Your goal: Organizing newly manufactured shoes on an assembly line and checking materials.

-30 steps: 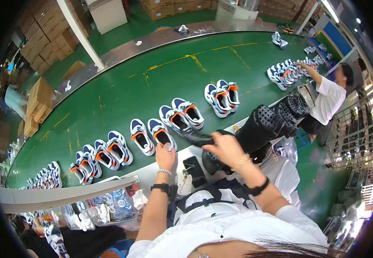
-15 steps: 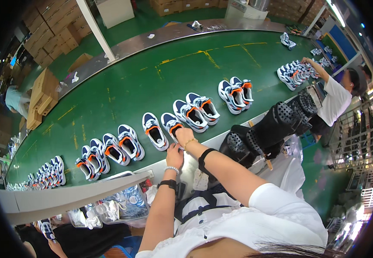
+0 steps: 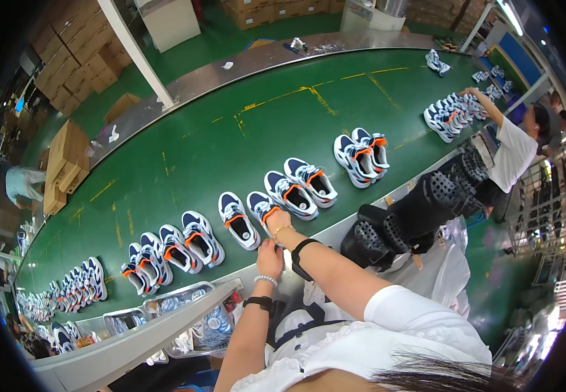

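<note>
A: What sits at the far left?

B: Stacked cardboard boxes [image 3: 67, 160] beside the green conveyor belt [image 3: 217, 137], and pairs of blue, white and orange sneakers in a row along its near edge, starting with a crowded cluster [image 3: 74, 287].

A: And the person's own hands?

B: The left hand [image 3: 270, 257] rests at the belt's near edge, just below a sneaker; its fingers are curled, but I cannot tell whether they grip anything. It wears a bead bracelet and a dark watch. The right hand [image 3: 277, 219] reaches over it and lies on the heel of the right sneaker [image 3: 264, 208] of the pair straight ahead, fingers closed on the heel. The left sneaker [image 3: 238, 220] of that pair lies just beside it.

A: Further right?

B: Two more pairs [image 3: 300, 185], then black perforated soles [image 3: 387, 232] stacked off the belt, and a co-worker [image 3: 511, 153] in white reaching to another cluster of sneakers [image 3: 449, 114].
</note>
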The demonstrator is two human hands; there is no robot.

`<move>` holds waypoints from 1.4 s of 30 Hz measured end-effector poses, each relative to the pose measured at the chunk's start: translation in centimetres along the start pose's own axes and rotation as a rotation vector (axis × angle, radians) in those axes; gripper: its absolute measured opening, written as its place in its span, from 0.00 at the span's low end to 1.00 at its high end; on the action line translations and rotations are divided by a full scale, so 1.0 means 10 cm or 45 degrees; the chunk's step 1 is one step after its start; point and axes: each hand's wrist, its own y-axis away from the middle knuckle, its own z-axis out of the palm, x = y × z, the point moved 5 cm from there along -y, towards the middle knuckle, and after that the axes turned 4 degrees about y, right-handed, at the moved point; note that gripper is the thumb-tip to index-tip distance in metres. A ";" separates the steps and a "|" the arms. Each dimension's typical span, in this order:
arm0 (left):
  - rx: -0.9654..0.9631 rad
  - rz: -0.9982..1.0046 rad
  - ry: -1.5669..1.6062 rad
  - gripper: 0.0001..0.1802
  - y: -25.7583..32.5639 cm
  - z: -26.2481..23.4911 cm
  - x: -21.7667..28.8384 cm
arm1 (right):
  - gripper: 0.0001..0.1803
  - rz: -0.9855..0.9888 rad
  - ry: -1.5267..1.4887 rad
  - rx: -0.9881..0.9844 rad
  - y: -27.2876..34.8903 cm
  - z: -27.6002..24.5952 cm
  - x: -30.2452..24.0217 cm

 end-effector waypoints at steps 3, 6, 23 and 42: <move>0.026 -0.065 -0.051 0.20 -0.04 0.04 0.07 | 0.09 -0.061 -0.209 0.033 0.11 -0.03 0.18; 0.032 -0.078 -0.032 0.22 0.01 0.11 0.00 | 0.12 -0.096 -0.511 0.190 0.49 -0.18 0.27; 0.032 0.176 -0.423 0.19 0.38 0.37 0.26 | 0.08 -0.017 -1.470 0.015 2.34 -1.31 1.83; 0.456 0.303 -0.250 0.25 -0.64 0.16 1.13 | 0.06 0.363 -1.199 0.896 3.04 -2.72 3.97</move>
